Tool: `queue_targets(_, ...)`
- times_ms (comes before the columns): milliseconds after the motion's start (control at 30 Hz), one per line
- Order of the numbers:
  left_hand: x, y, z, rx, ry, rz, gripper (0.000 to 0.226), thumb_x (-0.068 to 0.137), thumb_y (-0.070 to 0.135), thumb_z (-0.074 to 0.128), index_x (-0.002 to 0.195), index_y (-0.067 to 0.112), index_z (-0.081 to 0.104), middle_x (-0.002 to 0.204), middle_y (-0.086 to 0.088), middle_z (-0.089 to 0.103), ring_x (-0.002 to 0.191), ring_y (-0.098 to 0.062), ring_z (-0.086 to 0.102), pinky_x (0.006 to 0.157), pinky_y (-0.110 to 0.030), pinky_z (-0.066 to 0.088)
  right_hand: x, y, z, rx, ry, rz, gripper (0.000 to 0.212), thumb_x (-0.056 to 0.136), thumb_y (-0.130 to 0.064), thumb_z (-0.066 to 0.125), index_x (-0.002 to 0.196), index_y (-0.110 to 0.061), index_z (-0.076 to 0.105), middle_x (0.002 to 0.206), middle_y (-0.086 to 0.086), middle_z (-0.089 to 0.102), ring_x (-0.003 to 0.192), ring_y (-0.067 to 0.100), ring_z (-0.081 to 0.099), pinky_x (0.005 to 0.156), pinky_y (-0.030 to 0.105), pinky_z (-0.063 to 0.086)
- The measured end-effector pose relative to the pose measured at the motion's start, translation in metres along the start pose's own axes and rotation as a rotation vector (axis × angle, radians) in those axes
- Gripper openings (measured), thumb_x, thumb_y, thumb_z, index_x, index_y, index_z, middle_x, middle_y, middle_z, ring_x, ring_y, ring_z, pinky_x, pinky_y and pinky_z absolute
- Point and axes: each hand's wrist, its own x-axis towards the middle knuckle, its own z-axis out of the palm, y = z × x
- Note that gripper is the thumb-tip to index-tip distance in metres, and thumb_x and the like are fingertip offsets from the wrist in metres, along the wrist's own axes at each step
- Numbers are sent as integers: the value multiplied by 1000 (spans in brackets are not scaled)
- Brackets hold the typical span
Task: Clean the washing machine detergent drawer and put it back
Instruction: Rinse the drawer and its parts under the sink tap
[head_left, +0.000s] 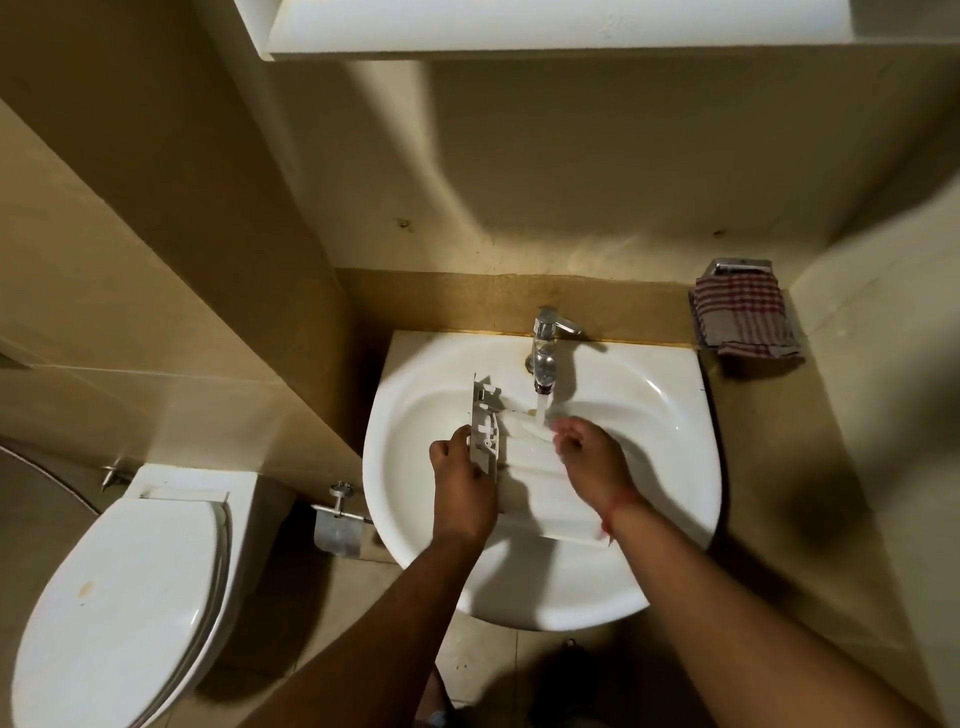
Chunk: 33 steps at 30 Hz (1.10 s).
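My left hand (460, 470) grips the detergent drawer (524, 462) at nine o'clock; right hand (584, 452), loosely curled, rubs it. Wet plastic could slip into the sink (670, 431).

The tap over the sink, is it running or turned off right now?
Running. A stream of water falls from the tap onto the detergent drawer, held in the sink by the left hand.
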Motion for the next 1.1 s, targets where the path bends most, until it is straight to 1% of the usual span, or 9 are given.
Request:
queue_targets(100, 0, 0, -1, -8, -15, 16, 60, 80, -15, 35, 135, 8, 46, 119, -12, 39, 98, -25, 50, 81, -20, 35, 31, -43, 17, 955, -42, 415, 24, 99, 5, 39, 109, -5, 59, 95, 11, 62, 90, 23, 63, 84, 29, 56)
queue_targets(200, 2, -2, -4, -14, -9, 24, 60, 80, -15, 37, 135, 7, 45, 121, -14, 40, 86, -11, 41, 80, -18, 34, 27, -49, 16, 1168, -194, 412, 22, 97, 9, 38, 94, 3, 59, 86, 14, 65, 86, 24, 62, 82, 28, 57)
queue_targets(300, 2, -4, -3, -29, 2, 26, 61, 79, -17, 35, 135, 7, 46, 121, -15, 41, 79, -2, 39, 79, -17, 34, -10, -34, 22, 559, -356, 63, 20, 93, 6, 49, 90, -4, 65, 82, 8, 65, 79, 21, 59, 72, 23, 52)
queue_targets(433, 1, -1, -1, -34, -8, -1, 61, 79, -15, 34, 134, 9, 47, 121, -13, 40, 82, -9, 44, 81, -19, 36, -55, 34, 4, -538, -243, -673, 16, 79, -10, 62, 84, -24, 67, 93, -4, 47, 87, 18, 50, 77, 28, 43)
queue_targets(600, 2, -6, 1, -14, -19, 1, 62, 80, -15, 32, 136, 8, 44, 124, -14, 38, 97, -24, 49, 88, -25, 39, -81, 43, 0, -744, 70, -504, 28, 60, 3, 60, 77, -19, 55, 91, -3, 42, 82, 26, 48, 66, 37, 45)
queue_targets(733, 3, -6, -2, -18, -43, -4, 62, 79, -15, 31, 135, 9, 45, 121, -14, 39, 88, -14, 43, 87, -23, 38, -86, 13, 29, -947, -30, -722, 34, 72, -12, 59, 104, -23, 58, 105, 3, 54, 92, 27, 52, 77, 40, 46)
queue_targets(867, 3, -6, -4, -22, -66, 8, 62, 80, -15, 31, 134, 10, 46, 120, -12, 38, 89, -17, 45, 83, -23, 37, -70, 29, -18, -1063, -23, -297, 73, 59, -43, 85, 122, -21, 55, 118, 4, 56, 103, 30, 55, 82, 44, 50)
queue_targets(1000, 3, -6, -2, -25, -57, -12, 59, 82, -15, 31, 134, 9, 46, 122, -14, 37, 98, -31, 52, 88, -27, 41, -82, 22, 4, -1228, -6, -249, 69, 54, -4, 69, 121, -10, 53, 110, 14, 54, 95, 37, 49, 72, 49, 48)
queue_targets(1100, 3, -5, -5, -23, -70, -12, 58, 83, -14, 31, 135, 9, 45, 123, -14, 37, 100, -31, 53, 88, -26, 40, -81, 20, 5, -1298, -51, -351, 77, 59, -4, 72, 131, -15, 49, 116, 12, 56, 97, 36, 48, 77, 50, 47)
